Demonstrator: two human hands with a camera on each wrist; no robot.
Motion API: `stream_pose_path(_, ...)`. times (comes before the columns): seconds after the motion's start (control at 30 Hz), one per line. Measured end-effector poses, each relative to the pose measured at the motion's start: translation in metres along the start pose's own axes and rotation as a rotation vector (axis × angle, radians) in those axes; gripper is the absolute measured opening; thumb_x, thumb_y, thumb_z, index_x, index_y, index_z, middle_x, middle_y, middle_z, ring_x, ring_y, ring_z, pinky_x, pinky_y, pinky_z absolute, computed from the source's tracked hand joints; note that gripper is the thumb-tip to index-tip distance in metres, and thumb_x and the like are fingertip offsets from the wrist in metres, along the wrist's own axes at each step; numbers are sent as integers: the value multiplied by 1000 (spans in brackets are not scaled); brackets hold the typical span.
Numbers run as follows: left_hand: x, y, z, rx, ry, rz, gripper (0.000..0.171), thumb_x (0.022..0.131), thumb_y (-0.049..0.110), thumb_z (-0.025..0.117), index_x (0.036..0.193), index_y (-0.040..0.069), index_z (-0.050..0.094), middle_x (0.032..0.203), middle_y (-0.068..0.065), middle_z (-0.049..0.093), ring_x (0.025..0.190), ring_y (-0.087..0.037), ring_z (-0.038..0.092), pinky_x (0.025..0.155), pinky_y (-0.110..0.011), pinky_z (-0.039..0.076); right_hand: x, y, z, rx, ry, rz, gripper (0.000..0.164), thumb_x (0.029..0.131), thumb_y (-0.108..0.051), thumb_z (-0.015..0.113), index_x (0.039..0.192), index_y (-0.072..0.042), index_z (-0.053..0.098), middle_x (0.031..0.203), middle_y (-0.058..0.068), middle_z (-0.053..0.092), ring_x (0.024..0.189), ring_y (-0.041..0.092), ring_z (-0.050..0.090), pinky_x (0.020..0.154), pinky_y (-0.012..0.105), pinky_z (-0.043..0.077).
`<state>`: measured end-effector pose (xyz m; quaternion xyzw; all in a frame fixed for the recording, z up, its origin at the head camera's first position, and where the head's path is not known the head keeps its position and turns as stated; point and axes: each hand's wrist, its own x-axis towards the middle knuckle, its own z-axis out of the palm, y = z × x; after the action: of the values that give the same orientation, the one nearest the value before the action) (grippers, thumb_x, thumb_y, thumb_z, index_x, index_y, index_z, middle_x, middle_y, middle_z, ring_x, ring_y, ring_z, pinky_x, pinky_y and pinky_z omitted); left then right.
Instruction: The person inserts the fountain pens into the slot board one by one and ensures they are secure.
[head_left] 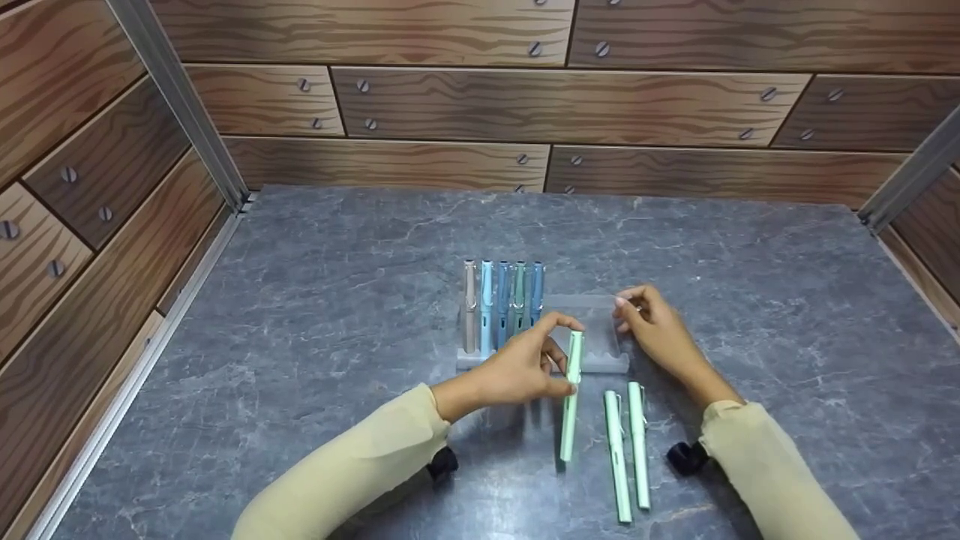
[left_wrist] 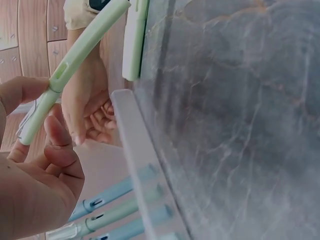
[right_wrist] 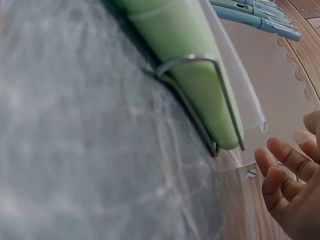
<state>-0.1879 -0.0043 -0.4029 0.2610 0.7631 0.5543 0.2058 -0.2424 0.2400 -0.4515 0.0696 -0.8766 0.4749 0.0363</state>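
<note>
My left hand [head_left: 517,369] pinches a light green pen [head_left: 571,409] between thumb and fingers, tilted in front of a clear pen stand [head_left: 604,365]. In the left wrist view, the pen's silver clip points down toward the palm. Several pens lie side by side in the stand's left part, among them a grey-brown pen [head_left: 470,307], a light blue pen [head_left: 487,300] and a green pen [head_left: 520,292]. At the stand's right edge is my right hand [head_left: 660,330], its fingers loosely curled around nothing. The left hand hides the lower ends of some stand pens.
Two more light green pens, one on the left [head_left: 618,457] and one on the right [head_left: 639,446], lie on the grey marbled table [head_left: 337,300] in front of the stand. Wood-patterned panels [head_left: 450,97] border the table at the back and left.
</note>
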Motion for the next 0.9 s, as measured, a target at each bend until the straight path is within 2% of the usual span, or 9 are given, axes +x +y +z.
stream_pose_path(0.3, -1, 11, -11, 73, 4, 19, 66, 81, 2, 73, 133, 29, 42, 89, 1, 60, 58, -8, 49, 52, -20, 43, 0, 1, 0, 2, -5, 20, 29, 102, -24, 47, 116, 2, 50, 100, 21, 64, 75, 10, 61, 71, 20, 50)
stream_pose_path(0.57, 2, 12, -15, 122, 65, 44, 66, 81, 2, 74, 132, 31, 43, 90, 1, 62, 59, -9, 48, 53, -20, 42, 0, -1, -1, 4, -2, 3, 29, 102, -25, 47, 115, 1, 50, 98, 19, 64, 75, 10, 62, 72, 21, 51)
stream_pose_path(0.9, 6, 13, -20, 173, 129, 73, 67, 80, 2, 75, 133, 27, 42, 90, 0, 64, 59, -7, 49, 52, -19, 42, 1, -1, 0, 31, -1, 7, 28, 102, -22, 47, 114, 3, 49, 99, 21, 63, 74, 9, 62, 72, 21, 52)
